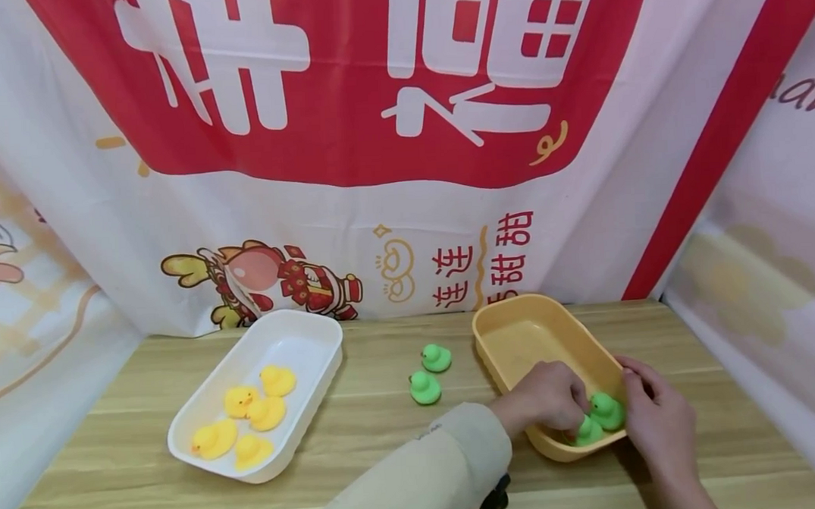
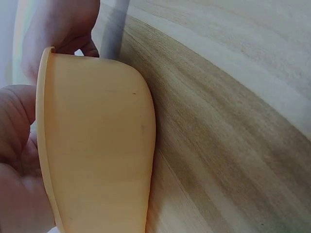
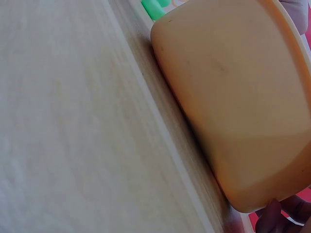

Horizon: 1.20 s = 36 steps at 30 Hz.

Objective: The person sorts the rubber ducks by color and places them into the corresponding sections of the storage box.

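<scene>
On the table's right side stands a tan-yellow plastic tray [image 1: 520, 341]. My left hand [image 1: 550, 396] reaches over its left rim with curled fingers, pinching a green toy duck [image 1: 588, 432] in the near end; the fingertips are partly hidden. Another green toy duck [image 1: 607, 411] sits beside it, against the right wall. My right hand [image 1: 661, 422] grips the tray's right rim between thumb and fingers. In the left wrist view, the left hand [image 2: 19, 160] hangs over the rim, and the tray's outer wall [image 2: 97, 141] fills the middle. Right-hand fingers [image 3: 272, 221] touch the tray in the right wrist view.
Two green toy ducks, one farther back [image 1: 436, 357] and one nearer [image 1: 425, 388], sit on the wooden table [image 1: 377, 339] left of the tan-yellow tray. A white tray [image 1: 295, 350] at left holds several yellow toy ducks [image 1: 266, 412]. Printed cloth [image 1: 351, 204] hangs behind.
</scene>
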Each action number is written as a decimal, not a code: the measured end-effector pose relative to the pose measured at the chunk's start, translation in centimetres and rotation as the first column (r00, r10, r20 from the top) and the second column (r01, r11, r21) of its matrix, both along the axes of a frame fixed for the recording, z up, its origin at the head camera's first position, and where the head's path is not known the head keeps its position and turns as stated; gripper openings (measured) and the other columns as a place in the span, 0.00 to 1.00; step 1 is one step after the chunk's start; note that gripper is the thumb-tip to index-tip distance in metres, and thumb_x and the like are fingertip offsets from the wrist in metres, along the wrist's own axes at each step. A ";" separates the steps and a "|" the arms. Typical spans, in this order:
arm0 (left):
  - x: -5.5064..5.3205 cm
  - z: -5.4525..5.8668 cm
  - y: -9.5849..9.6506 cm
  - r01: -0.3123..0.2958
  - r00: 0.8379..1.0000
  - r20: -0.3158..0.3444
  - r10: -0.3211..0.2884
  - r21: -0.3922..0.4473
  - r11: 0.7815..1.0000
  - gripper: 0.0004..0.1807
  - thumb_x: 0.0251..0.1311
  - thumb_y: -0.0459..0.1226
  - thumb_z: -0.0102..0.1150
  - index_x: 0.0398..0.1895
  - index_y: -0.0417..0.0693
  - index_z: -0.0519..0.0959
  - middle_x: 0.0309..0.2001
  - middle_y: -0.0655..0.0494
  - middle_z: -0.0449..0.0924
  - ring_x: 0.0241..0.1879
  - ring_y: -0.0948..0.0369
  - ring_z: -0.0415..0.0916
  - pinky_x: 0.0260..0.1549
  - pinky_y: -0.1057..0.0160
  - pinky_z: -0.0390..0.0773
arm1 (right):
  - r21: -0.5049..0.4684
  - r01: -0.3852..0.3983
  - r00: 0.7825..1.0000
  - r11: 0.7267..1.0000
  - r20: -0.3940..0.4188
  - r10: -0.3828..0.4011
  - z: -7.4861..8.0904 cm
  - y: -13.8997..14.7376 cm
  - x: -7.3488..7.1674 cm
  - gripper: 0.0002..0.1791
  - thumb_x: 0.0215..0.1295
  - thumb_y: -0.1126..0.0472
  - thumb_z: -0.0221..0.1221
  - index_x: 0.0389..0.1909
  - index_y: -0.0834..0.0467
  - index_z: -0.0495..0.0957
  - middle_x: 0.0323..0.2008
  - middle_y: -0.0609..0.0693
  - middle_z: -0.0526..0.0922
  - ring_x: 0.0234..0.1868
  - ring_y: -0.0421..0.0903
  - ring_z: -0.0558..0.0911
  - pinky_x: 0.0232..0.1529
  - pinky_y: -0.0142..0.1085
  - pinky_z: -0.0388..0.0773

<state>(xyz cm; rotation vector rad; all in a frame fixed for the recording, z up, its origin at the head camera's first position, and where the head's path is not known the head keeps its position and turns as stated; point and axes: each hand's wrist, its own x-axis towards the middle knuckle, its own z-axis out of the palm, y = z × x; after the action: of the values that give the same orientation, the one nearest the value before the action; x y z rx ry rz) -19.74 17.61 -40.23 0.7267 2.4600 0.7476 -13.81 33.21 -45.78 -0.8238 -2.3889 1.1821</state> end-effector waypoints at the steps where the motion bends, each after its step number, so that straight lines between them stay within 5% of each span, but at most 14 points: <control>1: 0.0 0.0 0.0 -0.005 1.000 0.005 0.005 -0.001 1.000 0.11 0.47 0.27 0.76 0.25 0.55 0.89 0.28 0.72 0.81 0.30 0.72 0.73 0.26 0.76 0.75 | -0.001 -0.001 1.000 1.000 0.001 0.001 0.0 0.0 0.0 0.26 0.85 0.45 0.46 0.69 0.49 0.82 0.68 0.59 0.83 0.68 0.58 0.80 0.55 0.38 0.69; 13: 0.0 -0.2 0.3 -0.025 1.000 0.009 0.025 -0.002 1.000 0.13 0.46 0.27 0.76 0.24 0.56 0.86 0.27 0.70 0.80 0.28 0.71 0.73 0.25 0.75 0.74 | -0.017 0.002 1.000 1.000 0.007 -0.002 0.1 0.1 -0.1 0.25 0.85 0.44 0.45 0.69 0.48 0.82 0.68 0.57 0.83 0.65 0.53 0.79 0.53 0.35 0.69; 20: 0.2 0.1 0.2 0.000 1.000 -0.009 0.000 -0.041 0.999 0.13 0.48 0.28 0.75 0.22 0.56 0.83 0.24 0.69 0.79 0.28 0.70 0.73 0.25 0.75 0.73 | 0.006 0.011 1.000 1.000 -0.008 -0.011 0.0 0.0 -0.1 0.23 0.84 0.45 0.48 0.66 0.46 0.85 0.64 0.55 0.86 0.51 0.36 0.78 0.48 0.30 0.69; 29: 0.5 1.0 -0.2 0.078 0.995 -0.061 -0.085 -0.113 0.991 0.13 0.55 0.31 0.71 0.20 0.57 0.80 0.20 0.67 0.77 0.25 0.70 0.74 0.22 0.73 0.72 | -0.007 -0.008 1.000 1.000 -0.015 0.008 0.3 0.1 -0.1 0.25 0.85 0.46 0.45 0.68 0.48 0.83 0.68 0.58 0.83 0.68 0.56 0.80 0.56 0.37 0.69; 36: 0.1 1.2 -1.0 0.107 0.994 -0.018 -0.108 -0.035 0.994 0.11 0.52 0.30 0.75 0.37 0.54 0.89 0.32 0.67 0.81 0.33 0.71 0.75 0.31 0.76 0.76 | 0.006 -0.023 0.999 1.000 -0.022 0.023 0.0 0.1 -0.1 0.24 0.85 0.46 0.46 0.67 0.49 0.83 0.67 0.60 0.84 0.67 0.59 0.80 0.56 0.43 0.70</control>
<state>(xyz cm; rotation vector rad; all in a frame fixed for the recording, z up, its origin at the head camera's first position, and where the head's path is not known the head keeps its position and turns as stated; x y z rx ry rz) -19.63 16.64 -39.01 0.8497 2.4236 0.6590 -13.86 33.36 -45.79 -0.7794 -2.3896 1.1862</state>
